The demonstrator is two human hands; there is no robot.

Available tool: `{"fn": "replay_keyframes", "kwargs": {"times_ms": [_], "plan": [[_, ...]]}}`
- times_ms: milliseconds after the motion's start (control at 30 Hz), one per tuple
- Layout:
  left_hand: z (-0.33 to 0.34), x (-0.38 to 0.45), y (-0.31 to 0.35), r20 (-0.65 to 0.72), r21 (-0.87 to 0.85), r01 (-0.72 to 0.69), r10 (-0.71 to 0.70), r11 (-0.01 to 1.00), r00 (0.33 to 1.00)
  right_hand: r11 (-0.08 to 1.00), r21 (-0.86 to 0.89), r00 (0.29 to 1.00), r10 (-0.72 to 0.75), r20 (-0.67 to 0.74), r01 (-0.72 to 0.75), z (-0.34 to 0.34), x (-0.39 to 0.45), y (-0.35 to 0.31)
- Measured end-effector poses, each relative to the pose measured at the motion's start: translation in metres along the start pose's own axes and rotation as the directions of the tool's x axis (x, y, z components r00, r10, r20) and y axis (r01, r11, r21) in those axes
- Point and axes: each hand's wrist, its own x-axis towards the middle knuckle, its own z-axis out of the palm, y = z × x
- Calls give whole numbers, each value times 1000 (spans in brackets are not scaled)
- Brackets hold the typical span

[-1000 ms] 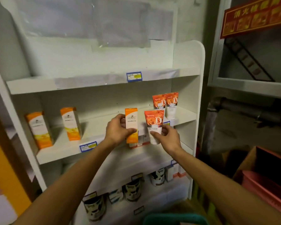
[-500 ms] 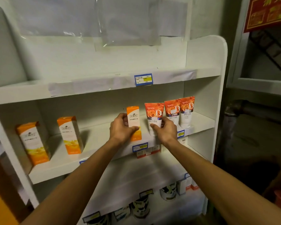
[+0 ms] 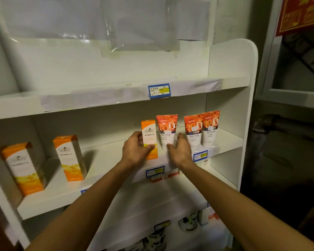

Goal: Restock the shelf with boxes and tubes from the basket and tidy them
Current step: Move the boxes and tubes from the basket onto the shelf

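On the white middle shelf (image 3: 105,160), my left hand (image 3: 135,151) grips an upright orange-and-white box (image 3: 149,134). Right beside it, my right hand (image 3: 180,151) holds the base of an orange rose-print tube (image 3: 167,129) standing cap down. Two more matching tubes (image 3: 193,129) (image 3: 210,127) stand side by side to the right, apart from my hand. Two more orange boxes (image 3: 70,157) (image 3: 23,167) stand at the shelf's left. The basket is out of view.
The top shelf (image 3: 98,100) carries a blue price tag (image 3: 159,90). Below, small boxes (image 3: 163,175) and patterned cans (image 3: 188,221) sit on lower shelves. A dark pipe (image 3: 272,122) and a grey cabinet frame (image 3: 272,69) lie right of the shelf's side panel (image 3: 246,105).
Both hands have carried the box and the tube up from in front of the shelf edge onto the middle shelf. The view has shifted closer and to the left.
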Motion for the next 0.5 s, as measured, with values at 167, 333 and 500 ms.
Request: {"fn": "replay_keyframes", "kwargs": {"times_ms": [167, 333, 500], "plan": [[-5, -15, 11, -7, 68, 58, -57, 996, 998, 996, -41, 997, -77, 30, 78, -19, -34, 7], [-15, -40, 29, -65, 172, 1, 11, 985, 998, 988, -45, 988, -144, 60, 147, -46, -59, 11], [-19, -67, 38, -79, 212, -35, 53, 977, 995, 979, -85, 975, -169, 146, 183, -75, -85, 17]]}}
